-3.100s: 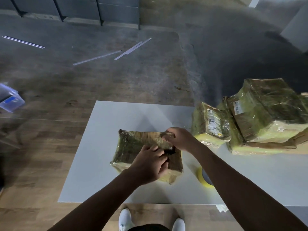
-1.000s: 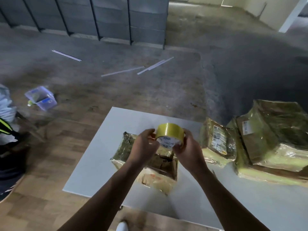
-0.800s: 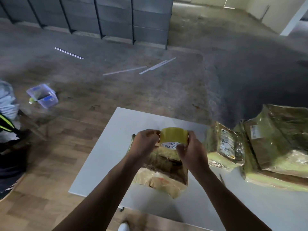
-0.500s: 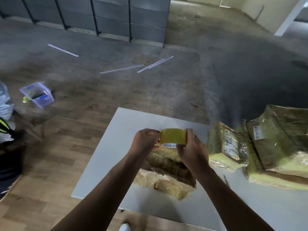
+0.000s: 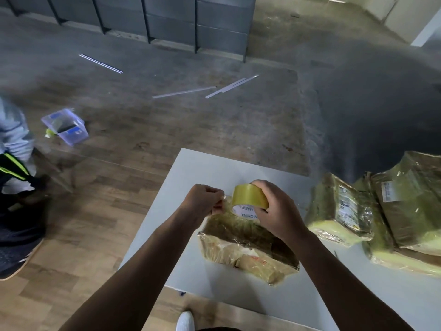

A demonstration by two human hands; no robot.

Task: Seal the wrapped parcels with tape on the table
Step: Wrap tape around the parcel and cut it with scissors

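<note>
Over the white table (image 5: 181, 187), right hand (image 5: 276, 209) grips the tape roll (image 5: 249, 197), left hand (image 5: 202, 201) pinching its free end above the parcel (image 5: 243, 247).

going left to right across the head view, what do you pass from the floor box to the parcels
clear plastic box → left hand → tape roll → right hand → smaller parcel → larger parcel

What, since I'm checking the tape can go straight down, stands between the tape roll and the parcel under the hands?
Nothing visible does. The right hand grips the tape roll right over the far edge of the parcel, and the left hand pinches the free tape end beside it.
</note>
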